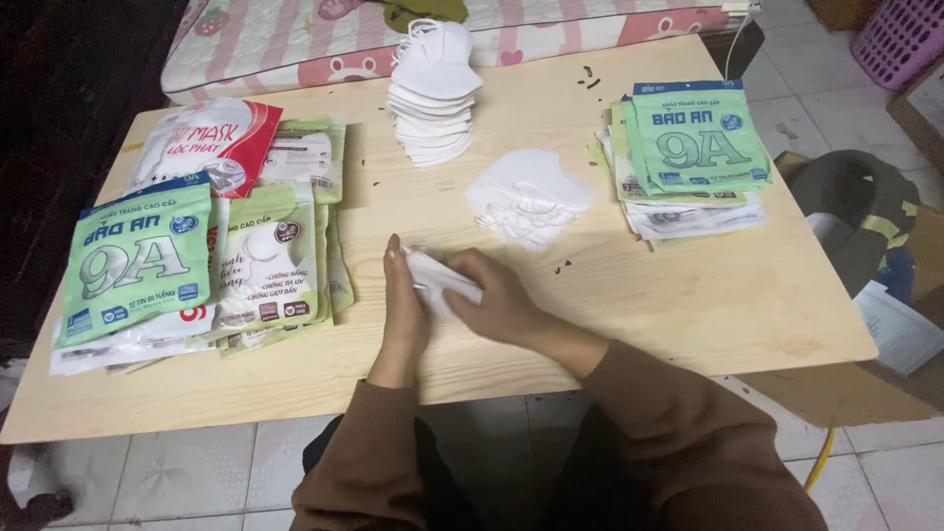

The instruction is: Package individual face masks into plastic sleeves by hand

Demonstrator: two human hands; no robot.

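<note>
My left hand (403,315) and my right hand (497,300) meet over the near middle of a light wooden table (688,295). Both hold a small bundle of folded white face masks (444,278) between them, just above the tabletop. Beyond my hands lies a loose heap of white masks (529,200). Farther back stands a tall stack of white masks (433,93). Brown sleeves cover both my forearms.
Green, white and red printed mask pouches (197,246) are piled at the table's left. A second stack of green pouches (693,157) sits at the right. A pink patterned mattress (295,39) lies behind the table. A dark bag (855,211) and a pink basket (900,34) are on the tiled floor at right.
</note>
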